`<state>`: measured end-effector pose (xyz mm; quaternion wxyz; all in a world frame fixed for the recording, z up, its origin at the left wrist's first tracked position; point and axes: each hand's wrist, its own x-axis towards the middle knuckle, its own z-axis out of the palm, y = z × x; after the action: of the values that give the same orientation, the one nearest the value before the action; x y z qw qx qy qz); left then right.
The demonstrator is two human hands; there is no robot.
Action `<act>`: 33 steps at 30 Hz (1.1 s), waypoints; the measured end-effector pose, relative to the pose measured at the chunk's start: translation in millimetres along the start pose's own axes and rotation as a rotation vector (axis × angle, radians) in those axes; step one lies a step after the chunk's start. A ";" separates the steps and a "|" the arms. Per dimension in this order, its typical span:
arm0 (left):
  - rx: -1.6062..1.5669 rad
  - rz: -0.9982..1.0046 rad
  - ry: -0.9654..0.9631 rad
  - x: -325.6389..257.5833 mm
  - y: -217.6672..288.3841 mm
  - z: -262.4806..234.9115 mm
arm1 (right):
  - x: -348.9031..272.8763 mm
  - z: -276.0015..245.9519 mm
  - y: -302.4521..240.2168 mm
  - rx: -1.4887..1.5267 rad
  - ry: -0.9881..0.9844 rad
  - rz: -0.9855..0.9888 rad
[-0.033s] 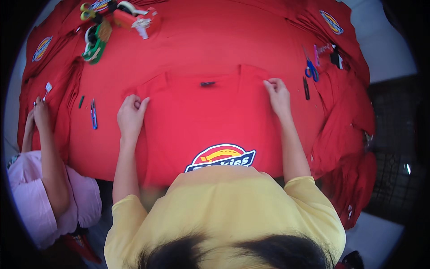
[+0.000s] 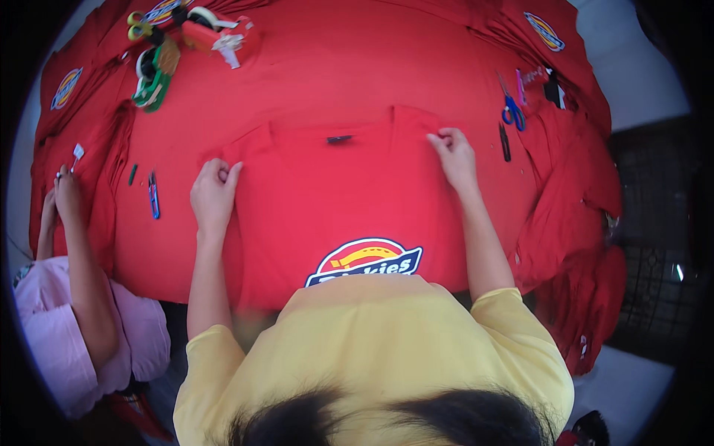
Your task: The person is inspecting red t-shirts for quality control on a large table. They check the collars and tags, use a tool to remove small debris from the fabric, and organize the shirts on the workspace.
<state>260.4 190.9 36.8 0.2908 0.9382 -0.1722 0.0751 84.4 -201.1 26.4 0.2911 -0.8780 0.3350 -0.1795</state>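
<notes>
A red T-shirt lies spread face up in front of me, its neck at the far side. A dark label shows inside the collar, and a multicoloured printed emblem on the chest is partly hidden by my body. My left hand is closed at the shirt's left shoulder edge, thumb against curled fingers. At the right shoulder edge, my right hand pinches the cloth between thumb and fingers.
At far left are a green tape dispenser, a red tape dispenser and yellow-handled scissors. Thread snips lie left, blue scissors right. More red garments lie right. A co-worker's hands handle red cloth at left.
The whole view has shifted slightly left. My right hand has moved a little inward along the shirt's shoulder; my left hand stays at its edge.
</notes>
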 end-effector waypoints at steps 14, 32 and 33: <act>-1.827 -0.718 -0.894 -2.0 -14.3 1.4 | 10.4 -16.1 15.7 1.397 -0.464 0.385; -1.811 -0.446 -0.895 52.6 -23.6 38.5 | 46.3 18.3 29.9 1.760 -1.002 0.323; -1.759 -0.435 -0.902 52.3 -28.3 36.6 | 39.7 15.6 20.8 1.761 -0.997 0.343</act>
<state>320.9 177.3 4.6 0.7941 0.3429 -0.0854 -0.4946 110.5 -235.1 6.1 0.9600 -0.2677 0.0465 0.0675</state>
